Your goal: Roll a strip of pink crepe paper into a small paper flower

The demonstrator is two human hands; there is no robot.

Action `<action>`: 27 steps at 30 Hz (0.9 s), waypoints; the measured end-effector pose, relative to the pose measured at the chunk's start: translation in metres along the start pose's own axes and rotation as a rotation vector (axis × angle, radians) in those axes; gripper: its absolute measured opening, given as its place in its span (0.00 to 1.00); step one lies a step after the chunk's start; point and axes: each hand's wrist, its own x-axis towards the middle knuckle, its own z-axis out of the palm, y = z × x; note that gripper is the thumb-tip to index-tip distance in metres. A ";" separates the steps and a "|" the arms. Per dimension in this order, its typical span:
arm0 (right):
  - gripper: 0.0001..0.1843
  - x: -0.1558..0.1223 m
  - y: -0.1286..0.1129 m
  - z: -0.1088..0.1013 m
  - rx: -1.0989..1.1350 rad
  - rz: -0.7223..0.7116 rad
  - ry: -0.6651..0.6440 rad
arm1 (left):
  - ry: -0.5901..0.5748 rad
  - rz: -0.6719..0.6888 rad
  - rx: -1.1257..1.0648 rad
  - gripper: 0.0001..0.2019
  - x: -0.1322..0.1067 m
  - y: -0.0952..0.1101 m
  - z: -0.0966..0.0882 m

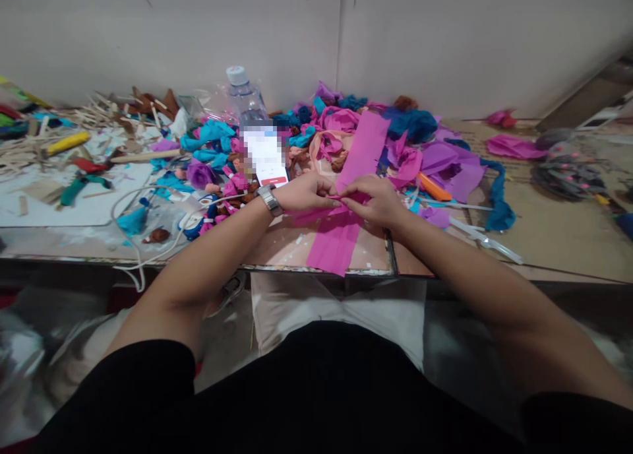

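My left hand (307, 194), with a metal watch (270, 200) on its wrist, pinches a piece of pink crepe paper. Close beside it, my right hand (374, 200) grips the same piece between thumb and fingers. Both hands are above the table, their fingertips almost touching. Beneath them a long strip of pink crepe paper (336, 243) lies from the table's front edge back toward the pile. How the held piece is folded is partly hidden by the fingers.
A lit phone (266, 154) leans by a plastic bottle (246, 97). Crumpled coloured paper (210, 137) is heaped behind. An orange cutter (434, 187) and scissors (487, 240) lie right. Left are a white cable (141, 269), green-and-red pliers (84, 182) and wooden sticks (146, 156).
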 end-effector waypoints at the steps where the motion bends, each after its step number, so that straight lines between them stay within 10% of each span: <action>1: 0.10 0.000 -0.001 0.000 0.005 -0.008 -0.002 | -0.007 -0.009 -0.011 0.17 0.000 0.000 0.000; 27: 0.10 0.001 0.000 -0.002 -0.049 0.010 -0.006 | 0.011 -0.013 -0.123 0.15 0.003 -0.003 0.001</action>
